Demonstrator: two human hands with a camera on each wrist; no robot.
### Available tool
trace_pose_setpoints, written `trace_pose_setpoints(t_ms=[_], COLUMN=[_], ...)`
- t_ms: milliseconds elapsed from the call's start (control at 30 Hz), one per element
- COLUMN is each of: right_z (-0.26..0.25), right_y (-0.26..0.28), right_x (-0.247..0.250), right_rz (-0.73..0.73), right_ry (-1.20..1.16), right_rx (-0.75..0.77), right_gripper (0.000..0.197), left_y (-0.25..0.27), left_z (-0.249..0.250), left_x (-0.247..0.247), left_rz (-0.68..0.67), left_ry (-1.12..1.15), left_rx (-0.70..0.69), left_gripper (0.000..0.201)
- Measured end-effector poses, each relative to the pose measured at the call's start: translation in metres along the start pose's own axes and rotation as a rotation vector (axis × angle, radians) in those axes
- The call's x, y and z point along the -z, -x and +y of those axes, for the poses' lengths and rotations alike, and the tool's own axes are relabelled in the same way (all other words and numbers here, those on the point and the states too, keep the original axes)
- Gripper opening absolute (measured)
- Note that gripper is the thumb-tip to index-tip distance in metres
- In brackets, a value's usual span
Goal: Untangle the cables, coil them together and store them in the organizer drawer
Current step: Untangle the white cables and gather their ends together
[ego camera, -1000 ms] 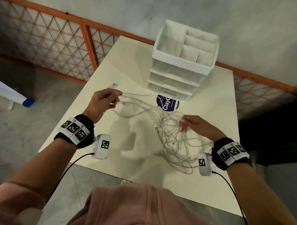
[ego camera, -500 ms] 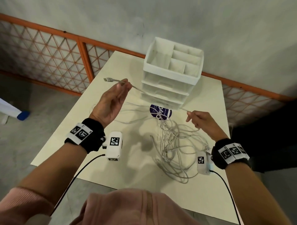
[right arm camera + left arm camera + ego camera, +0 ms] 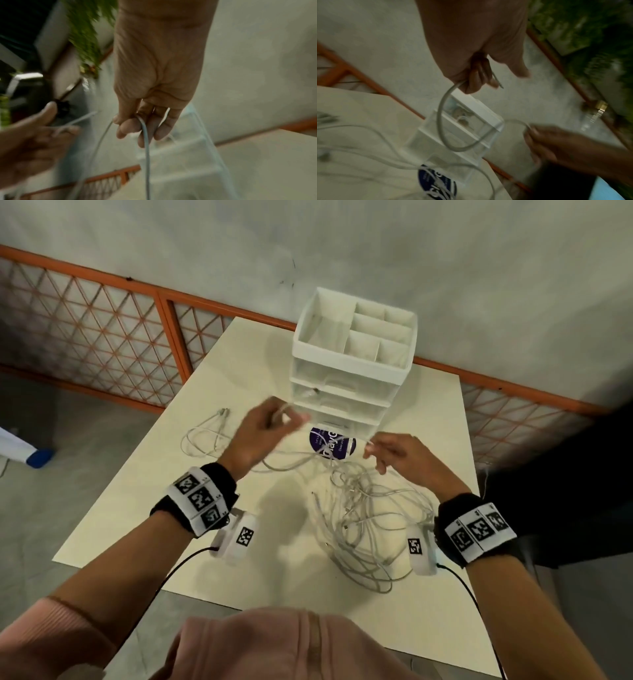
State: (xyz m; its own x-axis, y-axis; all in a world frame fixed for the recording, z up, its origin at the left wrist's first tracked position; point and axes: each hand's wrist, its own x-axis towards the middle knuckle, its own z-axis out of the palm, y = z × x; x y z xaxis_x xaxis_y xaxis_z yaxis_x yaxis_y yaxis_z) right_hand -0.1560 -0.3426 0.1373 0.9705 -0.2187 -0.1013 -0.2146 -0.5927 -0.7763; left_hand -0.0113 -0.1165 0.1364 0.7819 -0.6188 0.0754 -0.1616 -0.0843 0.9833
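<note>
A tangle of white cables [image 3: 370, 522] lies on the cream table [image 3: 435, 419], in front of my right wrist. My left hand [image 3: 274, 419] is raised before the white organizer [image 3: 346, 378] and grips one white cable [image 3: 441, 121] near its plug end, fingers curled round it. That cable hangs in a loop across to my right hand [image 3: 380, 450], which pinches the cable [image 3: 145, 142] between thumb and fingers. Another white cable [image 3: 202, 436] lies apart in a loose loop at the table's left. The organizer's drawers look closed.
A round purple label [image 3: 330, 443] lies on the table in front of the organizer. An orange lattice railing [image 3: 102, 337] runs behind the table along a grey wall. The table's near edge [image 3: 239, 604] is close to my body.
My left hand has moved right and toward the organizer, turning palm down with the cable end. The hands have come closer, so the cable between them now sags. The right hand has barely moved.
</note>
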Motion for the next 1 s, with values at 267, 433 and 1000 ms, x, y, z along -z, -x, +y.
trace_pose_setpoints(t_ms=[267,433,1000], right_z=[-0.07,-0.017,-0.087], right_y=[-0.011,-0.017,-0.002], right_x=[0.014,-0.019,0.067], right_rz=[-0.121,-0.327,0.591], right_ry=[0.067,0.138,0.02], right_rx=[0.133,-0.027,0.345], right_gripper=[0.021,0.02,0.017], left_y=[-0.001,-0.009,-0.001], left_z=[0.018,0.047,-0.044], left_x=[-0.026,-0.018,0.031], left_rz=[-0.139,0.03,0.26], left_ry=[-0.15,-0.059,-0.466], left_rx=[-0.185,-0.356,-0.09], left_gripper=[0.028,0.029,0.028])
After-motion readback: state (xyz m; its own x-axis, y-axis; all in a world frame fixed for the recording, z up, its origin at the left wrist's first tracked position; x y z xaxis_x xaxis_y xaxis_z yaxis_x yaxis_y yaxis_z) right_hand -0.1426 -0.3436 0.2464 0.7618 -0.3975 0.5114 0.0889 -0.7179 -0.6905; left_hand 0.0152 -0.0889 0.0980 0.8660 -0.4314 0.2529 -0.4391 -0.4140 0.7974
